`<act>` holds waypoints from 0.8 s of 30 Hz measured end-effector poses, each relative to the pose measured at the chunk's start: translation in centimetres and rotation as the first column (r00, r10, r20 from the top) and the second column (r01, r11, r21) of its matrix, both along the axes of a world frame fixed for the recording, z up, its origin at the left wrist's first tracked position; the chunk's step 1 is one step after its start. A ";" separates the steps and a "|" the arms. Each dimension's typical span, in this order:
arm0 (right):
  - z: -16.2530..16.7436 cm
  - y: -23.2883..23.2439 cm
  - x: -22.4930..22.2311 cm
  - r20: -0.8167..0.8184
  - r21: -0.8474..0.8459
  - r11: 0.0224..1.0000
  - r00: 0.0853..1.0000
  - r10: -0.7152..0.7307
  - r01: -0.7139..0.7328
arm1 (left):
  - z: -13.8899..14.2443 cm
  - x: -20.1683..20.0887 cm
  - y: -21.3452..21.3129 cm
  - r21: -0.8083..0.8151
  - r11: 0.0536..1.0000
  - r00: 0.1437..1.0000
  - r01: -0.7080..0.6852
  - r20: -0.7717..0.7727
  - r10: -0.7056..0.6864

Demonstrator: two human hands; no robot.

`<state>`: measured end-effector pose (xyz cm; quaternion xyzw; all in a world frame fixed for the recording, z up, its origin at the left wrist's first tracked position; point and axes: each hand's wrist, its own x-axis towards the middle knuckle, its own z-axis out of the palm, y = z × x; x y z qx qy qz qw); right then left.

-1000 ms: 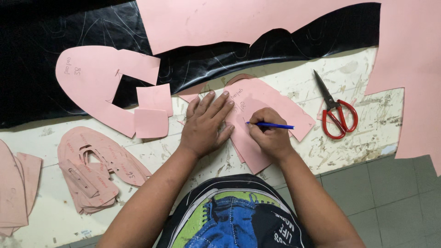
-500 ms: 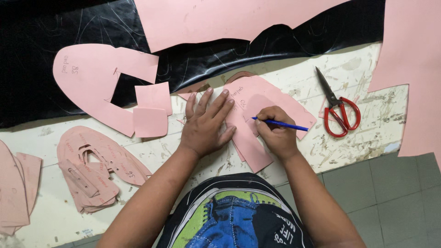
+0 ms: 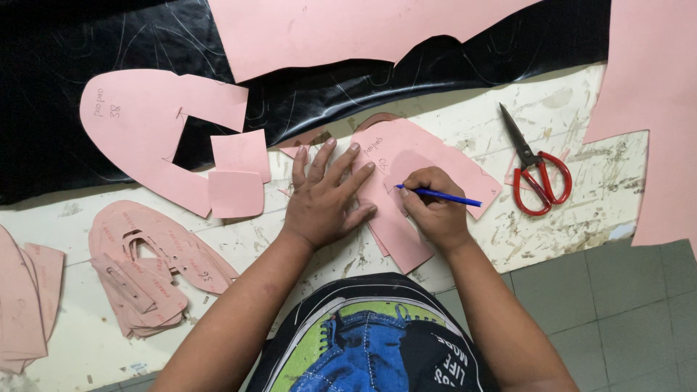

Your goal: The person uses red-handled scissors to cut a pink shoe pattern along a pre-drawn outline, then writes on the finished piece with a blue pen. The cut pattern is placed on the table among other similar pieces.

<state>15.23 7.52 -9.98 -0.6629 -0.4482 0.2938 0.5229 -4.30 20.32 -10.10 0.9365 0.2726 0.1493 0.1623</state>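
A person's left hand (image 3: 324, 197) lies flat, fingers spread, pinning a curved pink paper pattern (image 3: 406, 181) on the scuffed white table (image 3: 581, 174), while the right hand (image 3: 434, 207) closes its fingers around a blue pen (image 3: 443, 196) touching the pattern. Red-handled scissors (image 3: 536, 170) lie well apart at right; pink cut-outs (image 3: 145, 261) are stacked near the table's left edge.

A scuffed, paint-worn white surface (image 3: 581, 196) fills most of the view, its far part covered by a black sheet (image 3: 65, 72). Grey-green floor tiles (image 3: 617, 319) show at lower right under even light.
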 end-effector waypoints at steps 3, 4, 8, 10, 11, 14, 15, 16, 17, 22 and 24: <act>-0.1 0.0 -0.1 0.031 0.012 1.000 0.999 -0.011 0.010 | 0.1 0.1 0.0 0.002 1.000 1.000 0.000 0.004 0.000; -0.1 0.0 -0.1 0.055 0.023 1.000 0.998 -0.006 0.004 | 0.1 0.1 0.0 0.002 1.000 1.000 0.000 0.006 0.000; 0.0 -0.2 0.0 -0.069 -0.042 0.999 0.998 0.004 -0.007 | 0.2 0.1 0.1 0.008 1.000 1.000 0.000 0.010 0.000; -0.1 0.0 0.0 -0.009 0.029 1.000 1.000 0.007 -0.007 | 0.3 0.1 0.2 0.006 1.000 1.000 0.001 0.006 -0.001; -0.1 0.0 0.0 0.020 0.062 0.998 1.000 0.008 -0.009 | 0.3 0.1 0.1 0.002 1.000 1.000 0.001 0.003 -0.001; -0.1 -0.1 0.0 -0.076 0.004 1.000 0.997 0.010 -0.010 | 0.4 0.1 0.1 -0.005 1.000 1.000 0.000 0.012 0.000; -0.1 -0.2 0.0 -0.106 -0.006 1.000 0.994 0.002 -0.003 | 0.4 0.1 0.1 -0.008 1.000 1.000 0.001 0.012 -0.001; -0.1 -0.2 0.0 -0.136 -0.015 1.000 0.991 -0.006 0.004 | 0.4 0.1 0.1 -0.010 1.000 1.000 0.003 0.012 -0.002; -0.1 -0.1 0.0 -0.165 -0.023 1.000 0.986 -0.014 0.010 | 0.4 0.1 0.1 -0.010 1.000 1.000 0.004 0.013 -0.004; 0.0 0.0 0.2 0.049 0.046 0.999 0.999 0.020 -0.022 | 0.4 0.2 0.2 -0.017 1.000 1.000 0.004 -0.001 -0.004; 0.0 -0.1 0.2 -0.009 0.015 1.000 1.000 0.012 -0.012 | 0.4 0.1 0.2 -0.017 1.000 1.000 0.006 0.001 -0.006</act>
